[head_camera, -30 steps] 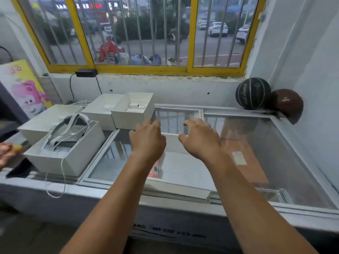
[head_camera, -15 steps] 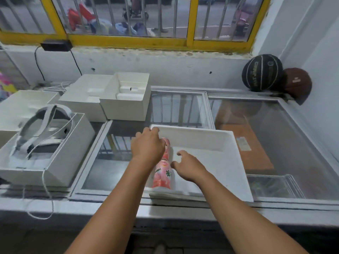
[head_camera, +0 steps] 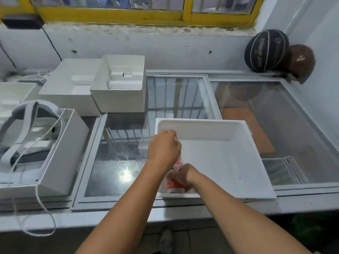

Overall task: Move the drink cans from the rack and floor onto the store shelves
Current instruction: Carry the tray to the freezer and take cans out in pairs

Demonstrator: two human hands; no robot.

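A white tray (head_camera: 201, 123) sits on the glass lid of a chest freezer (head_camera: 119, 162). Two pink drink cans stand along the tray's left wall. My left hand (head_camera: 164, 149) is curled over the top of the far can (head_camera: 176, 138), of which only a pink sliver shows. Just behind my left wrist, my right hand (head_camera: 181, 176) grips the near can (head_camera: 172, 186) at the tray's near left corner. The rest of the tray holds nothing.
White boxes (head_camera: 117, 88) stand at the back left. One box at the left holds a white headset (head_camera: 29, 129) with a loose cable. Two basketballs (head_camera: 266, 50) sit in the far right corner. A wire basket (head_camera: 286, 169) lies under the glass.
My view has tilted down towards the tray. My right hand has drawn back to the near can and closed on it. My left hand stays on the far can.
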